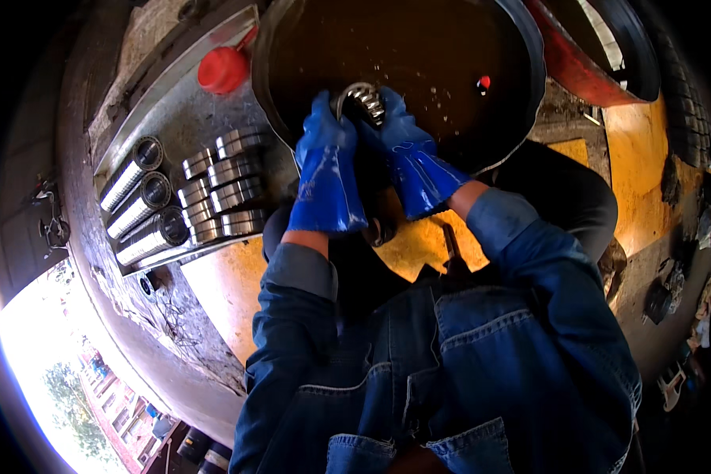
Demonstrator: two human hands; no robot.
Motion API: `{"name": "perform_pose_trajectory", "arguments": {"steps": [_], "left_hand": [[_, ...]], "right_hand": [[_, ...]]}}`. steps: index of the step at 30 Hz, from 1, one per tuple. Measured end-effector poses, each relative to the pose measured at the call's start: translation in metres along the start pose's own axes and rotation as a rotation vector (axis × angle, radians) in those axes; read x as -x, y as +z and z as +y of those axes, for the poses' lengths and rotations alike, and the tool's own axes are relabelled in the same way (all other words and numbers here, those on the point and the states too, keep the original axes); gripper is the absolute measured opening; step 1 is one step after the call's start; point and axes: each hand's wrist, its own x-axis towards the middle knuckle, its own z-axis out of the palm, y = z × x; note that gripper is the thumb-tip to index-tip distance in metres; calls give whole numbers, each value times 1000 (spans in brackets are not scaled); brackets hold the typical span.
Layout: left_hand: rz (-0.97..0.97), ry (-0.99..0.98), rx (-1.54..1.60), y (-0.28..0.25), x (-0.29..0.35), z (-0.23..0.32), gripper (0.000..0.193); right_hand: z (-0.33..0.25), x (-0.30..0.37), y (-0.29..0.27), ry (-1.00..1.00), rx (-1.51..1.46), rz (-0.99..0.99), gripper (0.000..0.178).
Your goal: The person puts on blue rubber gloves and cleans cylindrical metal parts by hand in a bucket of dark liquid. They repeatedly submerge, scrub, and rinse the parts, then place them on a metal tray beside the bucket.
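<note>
Both hands wear long blue gloves (328,189). They are close together, with a metal ring (365,98) between them. The left hand (324,126) is bent around the left side of the ring, not wide open. The right hand (399,126) is bent in the same way and has hold of the right side. The gloves hide some of the fingertips, so I cannot tell just where each one presses. The ring is shiny, with a row of little rollers on the side that shows, and it is tipped, not flat.

The ring is over the near part of a big round tub (542,67) of dark brown liquid. I cannot tell if the bottom of the ring touches the liquid. The gloves look wet and shiny. A small red and white thing (483,82) is in the tub, to the right of the hands.

On the left of the tub is a metal tray (178,110). It has a red scoop (223,70) at the far end, three long rows of rings (141,205) lying down, and short stacks (237,168) of shiny rings nearer the tub.
</note>
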Motion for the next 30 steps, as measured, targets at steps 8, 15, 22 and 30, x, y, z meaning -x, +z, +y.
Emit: {"name": "perform_pose_trajectory", "arguments": {"steps": [8, 15, 22, 30], "left_hand": [[11, 54, 28, 14, -9, 0, 60], [12, 23, 22, 13, -16, -10, 61], [-35, -45, 5, 1, -2, -9, 62], [-32, -18, 1, 3, 0, 0, 61]], "right_hand": [[-12, -80, -19, -369, 127, -422, 60], [-22, -28, -3, 2, 244, -60, 73], [-29, 2, -37, -141, 205, -297, 76], [-24, -56, -23, -196, 14, -343, 70]]}}
